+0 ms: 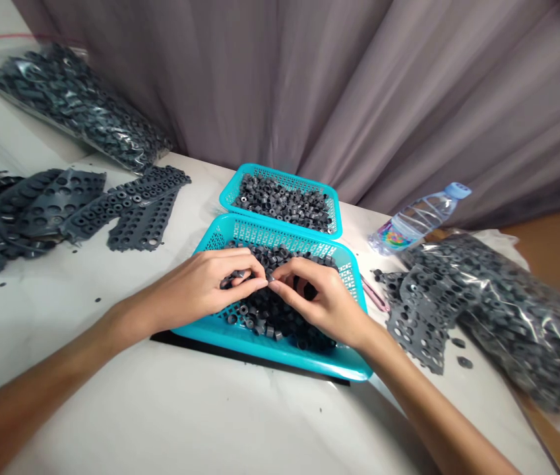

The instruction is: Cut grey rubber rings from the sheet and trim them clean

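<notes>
Two hands meet over the near turquoise plastic basket (260,344): the left hand (217,280) and the right hand (316,290) each have thumb and forefinger pinched together on one small dark grey piece (270,278) at the basket's centre, too small and covered to make out its shape. Another dark bit shows inside the curl of the left hand; whether it is gripped, I cannot tell. Below the hands lie many short dark grey hollow cylinders (260,323), loose in the basket, which sits on a flat black object (240,357) peeking out at six o'clock. At twelve o'clock, just beyond, a second turquoise basket (280,228) holds more such cylinders. From the near basket, a clear plastic bottle with a blue cap (421,221) leans at two o'clock, a slim pink tool (374,294) and perforated rubber sheets (418,316) lie at three, and a filled clear bag (522,323) rests beyond them. Perforated rubber strips (134,201) spread on the marble-patterned worktop (185,409) at ten o'clock, with another stuffed bag (72,105) behind.
</notes>
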`<state>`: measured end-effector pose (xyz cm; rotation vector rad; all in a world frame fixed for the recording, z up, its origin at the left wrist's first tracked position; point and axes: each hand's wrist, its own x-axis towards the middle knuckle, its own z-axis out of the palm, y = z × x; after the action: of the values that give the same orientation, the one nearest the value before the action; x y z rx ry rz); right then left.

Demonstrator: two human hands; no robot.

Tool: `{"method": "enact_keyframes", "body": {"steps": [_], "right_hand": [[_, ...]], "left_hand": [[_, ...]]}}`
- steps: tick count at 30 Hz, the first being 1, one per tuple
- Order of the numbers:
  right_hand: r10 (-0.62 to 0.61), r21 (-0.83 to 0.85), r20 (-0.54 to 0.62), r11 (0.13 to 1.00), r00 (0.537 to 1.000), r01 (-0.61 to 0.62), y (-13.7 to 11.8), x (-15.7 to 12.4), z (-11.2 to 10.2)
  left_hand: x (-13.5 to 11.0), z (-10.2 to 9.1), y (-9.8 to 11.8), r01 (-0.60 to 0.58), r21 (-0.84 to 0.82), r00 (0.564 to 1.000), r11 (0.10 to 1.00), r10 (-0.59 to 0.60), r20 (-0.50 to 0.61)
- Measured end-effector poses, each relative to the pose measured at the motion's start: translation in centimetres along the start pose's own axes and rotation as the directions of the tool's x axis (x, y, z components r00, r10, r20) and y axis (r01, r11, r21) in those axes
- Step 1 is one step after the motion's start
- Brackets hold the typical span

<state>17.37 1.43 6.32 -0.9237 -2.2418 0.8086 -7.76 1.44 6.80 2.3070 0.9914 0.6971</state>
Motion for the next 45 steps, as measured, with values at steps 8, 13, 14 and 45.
{"method": "enact_keyframes", "body": {"steps": [8,13,14,45], "right_hand": [[0.092,-0.045,0.031,0.995,0.995,-0.090,0.1,0.0,-0.1],[0.112,-0.097,0.032,0.989,0.993,-0.108,0.2,0.0,0.0],[0.123,-0.125,0.030,0.985,0.992,-0.118,0.3,0.0,0.1],[-0.245,-0.060,0.089,0.966,0.966,0.250,-1.2,-0.4,0.5]], "left_hand": [[0.0,-0.1,0.0,0.049,0.023,0.999,0.999,-0.049,-0.016],[-0.1,-0.1,0.1,0.064,0.038,0.998,0.997,-0.063,-0.018],[-0.2,-0.2,0.2,0.074,0.039,0.997,0.996,-0.074,-0.012],[-0.7,0.2,1.2,-0.130,0.301,0.966,0.945,0.052,0.255]]}}
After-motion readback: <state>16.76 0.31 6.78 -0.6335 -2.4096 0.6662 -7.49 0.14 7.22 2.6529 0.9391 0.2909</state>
